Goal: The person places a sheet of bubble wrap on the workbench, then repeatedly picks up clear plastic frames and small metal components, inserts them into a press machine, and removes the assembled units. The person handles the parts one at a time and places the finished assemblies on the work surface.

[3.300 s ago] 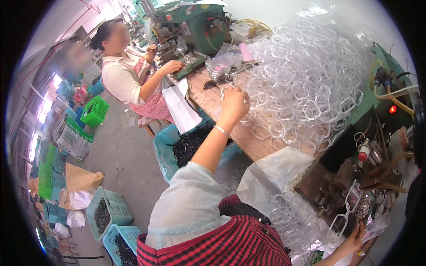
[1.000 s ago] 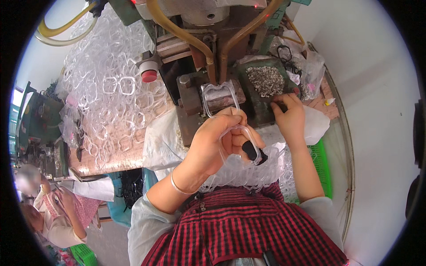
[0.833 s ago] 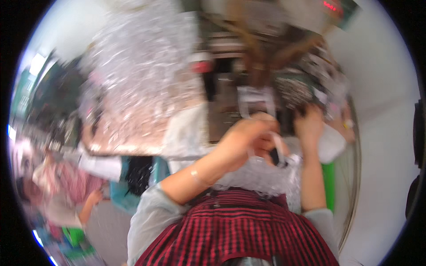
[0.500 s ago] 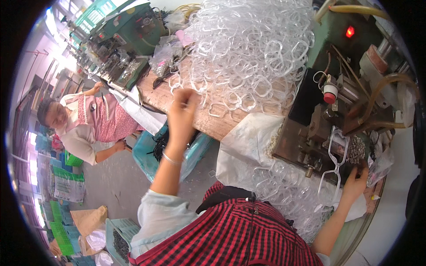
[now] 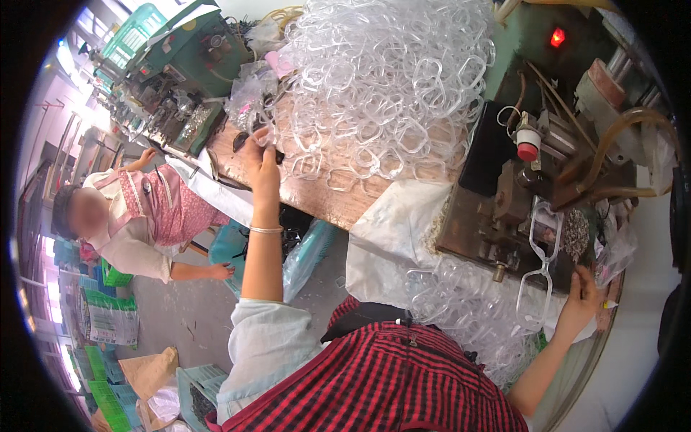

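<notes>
My left hand (image 5: pixel 263 162) reaches over the left edge of the table. Its fingers are bent beside a clear plastic eyeglass frame (image 5: pixel 273 133) and a dark frame-like piece (image 5: pixel 240 141); what they grip is partly hidden. A clear eyeglass front (image 5: pixel 545 257) sits tilted on the machine (image 5: pixel 471 234) at right, one lens ring at the fixture and the other hanging off the near edge. Beside it, my right hand (image 5: pixel 580 297) has its fingers slightly apart, empty, next to a heap of pale chips (image 5: pixel 577 234).
Clear frames (image 5: pixel 389 79) are heaped on the wooden table (image 5: pixel 317 199). More clear frames (image 5: pixel 461 295) lie by my lap, beside white cloth (image 5: pixel 381 230). A co-worker (image 5: pixel 144 209) sits at left near a blue bin (image 5: pixel 229 248). A red lamp (image 5: pixel 557 37) glows on the machine.
My left hand has moved left and slightly up, towards the frames at the table's left edge. The eyeglass front stays on the machine. The co-worker's near hand has shifted towards the bin.
</notes>
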Motion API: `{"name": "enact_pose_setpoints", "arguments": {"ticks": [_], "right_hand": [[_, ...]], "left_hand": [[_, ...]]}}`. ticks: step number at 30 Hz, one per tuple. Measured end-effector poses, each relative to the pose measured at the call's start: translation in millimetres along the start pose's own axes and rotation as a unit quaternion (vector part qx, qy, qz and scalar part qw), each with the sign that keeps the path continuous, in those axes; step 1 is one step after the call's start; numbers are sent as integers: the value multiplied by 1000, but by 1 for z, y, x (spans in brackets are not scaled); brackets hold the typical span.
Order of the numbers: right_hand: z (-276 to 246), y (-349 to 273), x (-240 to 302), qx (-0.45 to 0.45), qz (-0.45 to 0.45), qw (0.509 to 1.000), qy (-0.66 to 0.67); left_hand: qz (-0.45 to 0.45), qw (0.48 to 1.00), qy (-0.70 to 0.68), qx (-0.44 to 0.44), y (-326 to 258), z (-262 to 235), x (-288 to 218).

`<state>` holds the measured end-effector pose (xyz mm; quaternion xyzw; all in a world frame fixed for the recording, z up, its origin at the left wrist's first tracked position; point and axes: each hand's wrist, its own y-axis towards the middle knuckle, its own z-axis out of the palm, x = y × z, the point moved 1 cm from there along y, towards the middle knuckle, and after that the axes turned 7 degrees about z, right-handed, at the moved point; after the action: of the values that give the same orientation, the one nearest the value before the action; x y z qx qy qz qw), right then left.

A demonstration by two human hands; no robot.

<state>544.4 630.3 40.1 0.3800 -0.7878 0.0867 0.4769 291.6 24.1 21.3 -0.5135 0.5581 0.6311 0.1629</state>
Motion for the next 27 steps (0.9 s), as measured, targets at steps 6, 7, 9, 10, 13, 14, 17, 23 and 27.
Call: {"name": "enact_pose_setpoints", "arguments": {"ticks": [6, 7, 9, 10, 13, 14, 17, 23, 27], "right_hand": [[47, 30, 107, 55, -67, 986, 145], [64, 31, 116, 64, -66, 982, 167], [85, 19, 126, 80, -75, 956, 272], [88, 13, 133, 67, -55, 944, 319], [86, 18, 137, 119, 9, 911, 395], [83, 19, 141, 140, 30, 900, 412], [79, 20, 149, 191, 72, 859, 469], [80, 2, 171, 179, 114, 813, 542], [82, 6, 163, 169, 93, 827, 528]], "left_hand": [[-7, 984, -158, 85, -51, 136, -133], [2, 980, -184, 81, -67, 145, -142], [167, 966, -191, 56, -94, 153, -167], [243, 955, -155, 61, -106, 152, -184], [396, 901, -136, 114, -134, 142, -219], [389, 875, -228, 176, -132, 146, -230], [316, 704, -446, 455, -105, 154, -287], [249, 880, -346, 210, -59, 203, -287], [266, 882, -326, 213, -60, 205, -289]]}}
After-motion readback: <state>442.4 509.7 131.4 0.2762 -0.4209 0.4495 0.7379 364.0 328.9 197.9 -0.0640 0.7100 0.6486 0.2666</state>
